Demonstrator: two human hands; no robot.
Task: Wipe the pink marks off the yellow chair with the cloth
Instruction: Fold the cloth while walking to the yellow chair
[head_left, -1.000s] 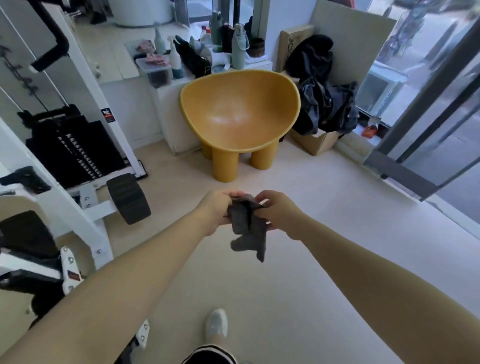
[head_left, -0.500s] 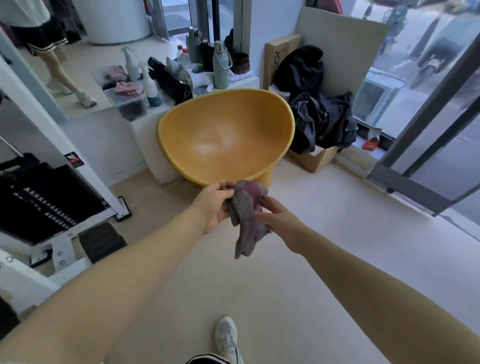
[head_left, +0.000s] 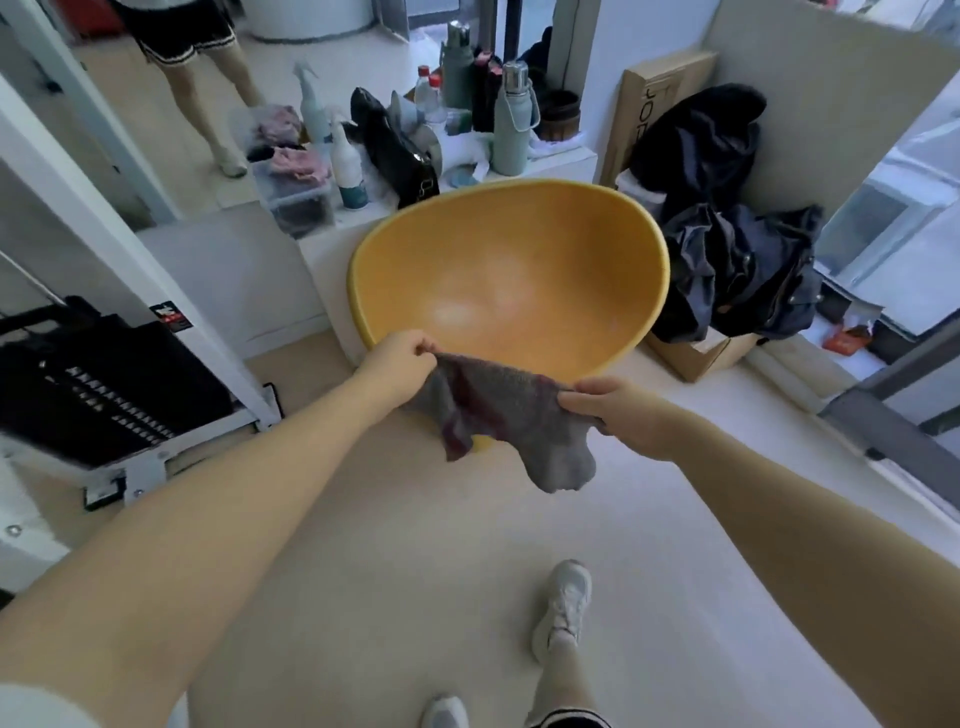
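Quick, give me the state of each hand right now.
Left hand: closed, pinching one top corner of the cloth.
Right hand: closed, gripping the other top corner of the same cloth.

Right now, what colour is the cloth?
Grey with dark reddish-pink stains, seen in the head view: the cloth is stretched between left hand and right hand.

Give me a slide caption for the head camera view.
Both hands, left and right, stretch a grey cloth in front of the yellow chair.
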